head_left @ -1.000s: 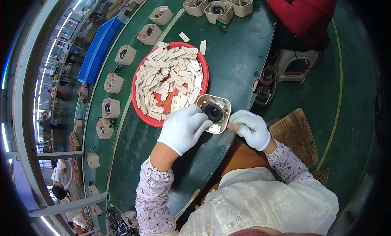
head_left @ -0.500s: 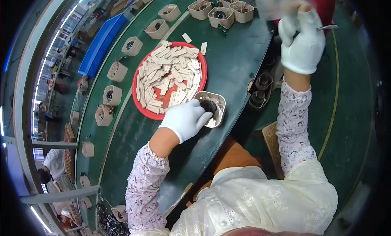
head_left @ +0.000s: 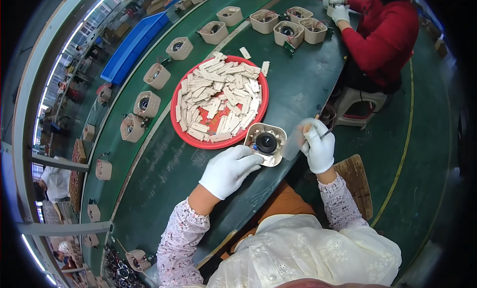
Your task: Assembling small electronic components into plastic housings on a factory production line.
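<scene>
On the near edge of the table, a beige square housing with a round black speaker inside faces upward. My gloved left hand grips its lower left side, thumb and fingers pressed at the rim. Just right of the housing, my gloved right hand is closed around a slim metal tool. A pale translucent piece, smeared by motion, shows between that hand and the housing; its kind is unclear. Touching distance away stands a red round tray heaped with flat cream plastic strips.
Several similar housings stand at the table's far end, and more line the green conveyor belt on the left. A blue bin lies beyond it. A co-worker in a red sleeve sits at the far right. A wooden stool is beside me.
My right hand has come down and left, from the far right to beside the housing. My left hand has shifted from over the speaker to the housing's near rim. The view has shifted.
</scene>
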Demonstrator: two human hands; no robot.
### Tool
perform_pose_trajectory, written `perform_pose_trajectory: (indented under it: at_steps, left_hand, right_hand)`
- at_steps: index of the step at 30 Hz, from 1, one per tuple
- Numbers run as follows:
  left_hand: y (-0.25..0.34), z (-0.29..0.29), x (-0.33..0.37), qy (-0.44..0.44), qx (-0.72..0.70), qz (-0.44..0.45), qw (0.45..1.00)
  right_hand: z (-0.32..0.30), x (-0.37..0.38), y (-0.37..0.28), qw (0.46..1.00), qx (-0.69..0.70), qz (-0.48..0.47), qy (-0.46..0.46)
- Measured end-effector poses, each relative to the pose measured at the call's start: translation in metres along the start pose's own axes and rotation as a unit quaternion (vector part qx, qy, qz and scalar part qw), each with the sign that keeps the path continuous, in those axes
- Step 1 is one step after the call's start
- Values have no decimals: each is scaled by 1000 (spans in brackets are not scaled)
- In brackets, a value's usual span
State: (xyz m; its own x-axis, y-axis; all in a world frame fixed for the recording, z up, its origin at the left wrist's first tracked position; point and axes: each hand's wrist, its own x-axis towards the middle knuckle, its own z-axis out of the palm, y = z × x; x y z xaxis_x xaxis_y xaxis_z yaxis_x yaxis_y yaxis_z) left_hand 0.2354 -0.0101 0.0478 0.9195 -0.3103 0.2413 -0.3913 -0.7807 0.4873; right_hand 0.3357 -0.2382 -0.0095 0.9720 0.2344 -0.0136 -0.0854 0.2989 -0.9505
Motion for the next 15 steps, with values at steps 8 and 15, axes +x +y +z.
perform_pose_trajectory:
  at_steps: [8,15]
  left_hand:
    - [-2,15,-22,69,12,7,998]
    - [18,-4,-68,191,67,-145,969]
  right_hand:
    - [-3,14,9,999,31,37,-2]
    - [-5,23,13,995,76,60,10]
